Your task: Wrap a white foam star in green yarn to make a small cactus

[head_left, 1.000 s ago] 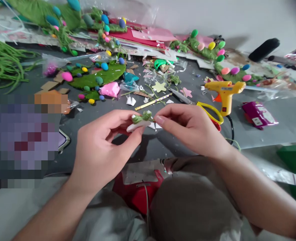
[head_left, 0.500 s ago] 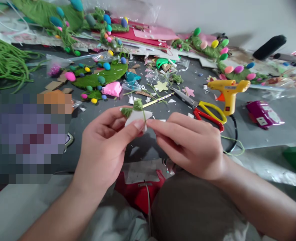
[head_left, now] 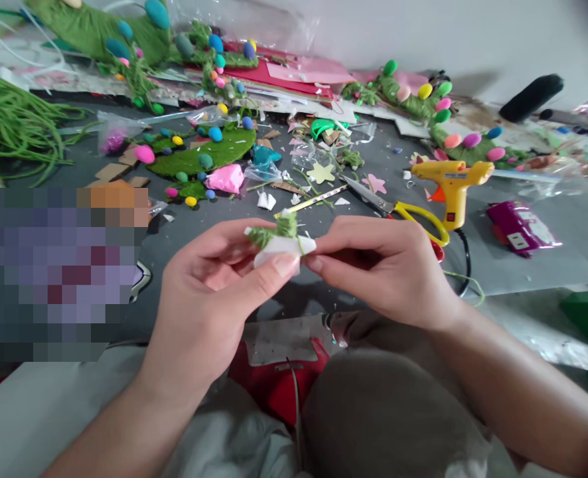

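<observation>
My left hand [head_left: 209, 299] pinches a small white star-shaped cutout [head_left: 280, 244] partly wound with green yarn [head_left: 274, 230], thumb on its lower face. My right hand [head_left: 383, 269] meets it from the right, fingertips pinched at the star's right point, where a thin strand of green yarn runs; that strand trails off past my wrist [head_left: 466, 282]. Both hands hover above my lap, over the dark grey mat [head_left: 523, 265].
A yellow glue gun [head_left: 452, 182] and yellow-handled scissors [head_left: 403, 211] lie right of my hands. A purple packet [head_left: 517, 228] is further right. Green yarn shapes with coloured eggs [head_left: 202, 154], a pink packet [head_left: 223, 178], paper scraps and a green yarn pile [head_left: 10, 129] crowd the far mat.
The star has tilted flatter and dropped slightly between my hands. My right hand has shifted up and closed in on its right point with the yarn.
</observation>
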Action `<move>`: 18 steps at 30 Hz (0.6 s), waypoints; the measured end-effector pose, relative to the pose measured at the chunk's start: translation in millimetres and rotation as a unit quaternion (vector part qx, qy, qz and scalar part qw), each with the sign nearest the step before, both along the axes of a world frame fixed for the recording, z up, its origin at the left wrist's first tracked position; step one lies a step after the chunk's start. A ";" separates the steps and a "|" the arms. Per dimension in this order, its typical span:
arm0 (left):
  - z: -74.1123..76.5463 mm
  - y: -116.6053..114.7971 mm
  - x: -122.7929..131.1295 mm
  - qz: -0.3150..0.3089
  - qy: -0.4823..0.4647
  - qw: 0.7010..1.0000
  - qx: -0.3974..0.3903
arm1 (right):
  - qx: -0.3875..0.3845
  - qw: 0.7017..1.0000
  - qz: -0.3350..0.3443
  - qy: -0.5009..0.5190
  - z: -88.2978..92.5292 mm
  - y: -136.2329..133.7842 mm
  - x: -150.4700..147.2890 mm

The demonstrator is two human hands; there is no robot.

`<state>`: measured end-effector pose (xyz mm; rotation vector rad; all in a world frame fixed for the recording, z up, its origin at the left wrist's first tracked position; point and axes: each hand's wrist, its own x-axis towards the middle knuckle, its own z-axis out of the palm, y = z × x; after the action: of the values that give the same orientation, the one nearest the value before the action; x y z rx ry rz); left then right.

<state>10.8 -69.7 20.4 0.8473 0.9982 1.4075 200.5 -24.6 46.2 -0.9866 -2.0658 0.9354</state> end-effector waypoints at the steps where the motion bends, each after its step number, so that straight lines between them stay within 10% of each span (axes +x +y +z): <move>1: 0.3 -1.1 -0.3 -0.010 0.022 1.000 0.007 | -0.033 0.999 0.014 0.000 1.9 2.5 2.9; 7: 10.4 -0.7 -8.0 -0.106 0.172 0.979 -0.006 | -0.119 0.987 0.105 -0.040 4.4 13.1 19.7; 18: 12.5 9.2 -16.9 -0.174 0.210 0.958 -0.089 | 0.026 0.994 0.086 -0.065 -1.9 11.3 13.9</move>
<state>-6.1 -60.5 32.9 1.1507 1.2043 0.8414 214.3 -13.3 44.4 -0.8713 -2.3021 0.9193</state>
